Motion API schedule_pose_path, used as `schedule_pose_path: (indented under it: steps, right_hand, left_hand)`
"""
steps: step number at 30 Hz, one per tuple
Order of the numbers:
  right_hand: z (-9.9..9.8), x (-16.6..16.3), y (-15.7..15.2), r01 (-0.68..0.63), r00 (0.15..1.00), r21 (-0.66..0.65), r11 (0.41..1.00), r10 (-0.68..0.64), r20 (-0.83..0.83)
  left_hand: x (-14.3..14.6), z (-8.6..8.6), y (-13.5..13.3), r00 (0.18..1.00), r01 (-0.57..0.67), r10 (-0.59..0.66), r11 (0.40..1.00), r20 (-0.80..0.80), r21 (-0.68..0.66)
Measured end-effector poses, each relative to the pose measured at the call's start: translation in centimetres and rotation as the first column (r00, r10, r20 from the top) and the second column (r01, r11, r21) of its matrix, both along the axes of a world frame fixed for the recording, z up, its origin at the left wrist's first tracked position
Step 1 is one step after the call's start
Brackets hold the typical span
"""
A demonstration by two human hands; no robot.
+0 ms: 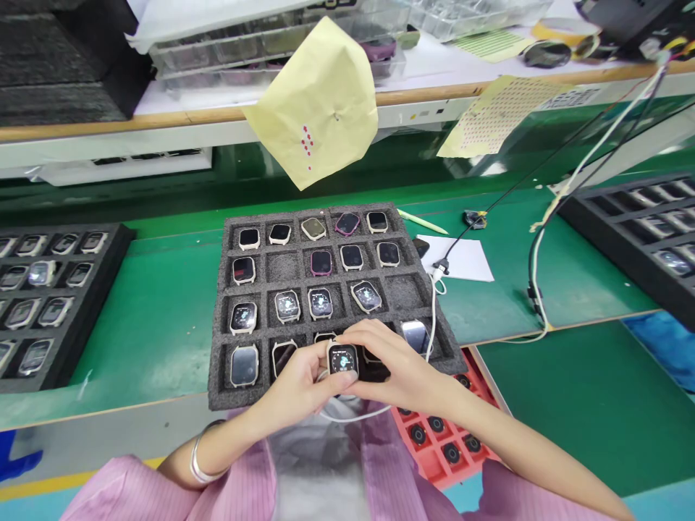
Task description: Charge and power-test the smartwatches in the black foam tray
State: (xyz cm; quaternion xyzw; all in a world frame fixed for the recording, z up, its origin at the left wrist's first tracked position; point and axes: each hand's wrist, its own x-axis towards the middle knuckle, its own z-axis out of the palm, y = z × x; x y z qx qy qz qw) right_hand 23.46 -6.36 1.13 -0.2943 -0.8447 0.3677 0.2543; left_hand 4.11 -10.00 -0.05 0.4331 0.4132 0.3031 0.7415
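Observation:
A smartwatch body (pixel 343 359) with a lit dial and no strap is held over the front row of a dark foam tray (pixel 216 340). My left hand (pixel 304 378) grips its left side, the fingers closed round the edge. On the other side my right hand (pixel 383 358) closes on the same watch, thumb low and fingers over the top. A white cable (pixel 358 418) loops beneath both hands; where its end sits is hidden. More watch bodies fill most tray pockets, some with lit dials, such as one watch (pixel 320 302) behind my hands.
Foam trays of watches stand at left (pixel 116 250) and right (pixel 608 239). A red tray (pixel 434 474) with round black parts lies below my right forearm. Cables (pixel 535 268) hang at right near a white paper (pixel 470 259) and a green pen (pixel 423 221). A yellow sheet (pixel 331 94) hangs from the shelf.

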Motion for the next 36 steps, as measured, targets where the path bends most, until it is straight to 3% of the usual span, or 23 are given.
schedule_pose_path:
  steps: [17,25,32,36]
  right_hand:
    - [0.5,0.0,-0.3,0.007,1.0,0.035,0.999,-0.007,0.008]
    - [0.5,0.4,-0.5,0.003,0.998,0.123,0.992,-0.011,0.063]
    - [1.1,0.3,-0.5,0.011,0.999,0.067,0.998,-0.013,0.031]
    - [1.9,3.1,1.8,0.14,0.99,0.049,0.989,-0.14,-0.021]
  left_hand:
    - [0.1,-0.3,-0.1,0.998,0.01,-0.004,0.995,-0.065,0.104]
    - [0.2,-0.4,-0.2,0.996,0.04,-0.03,0.993,-0.085,0.108]
    - [0.1,-0.4,-0.3,0.997,0.058,-0.052,0.992,-0.06,0.114]
    - [-0.1,-0.4,-0.6,0.989,0.138,-0.134,0.988,-0.063,0.071]
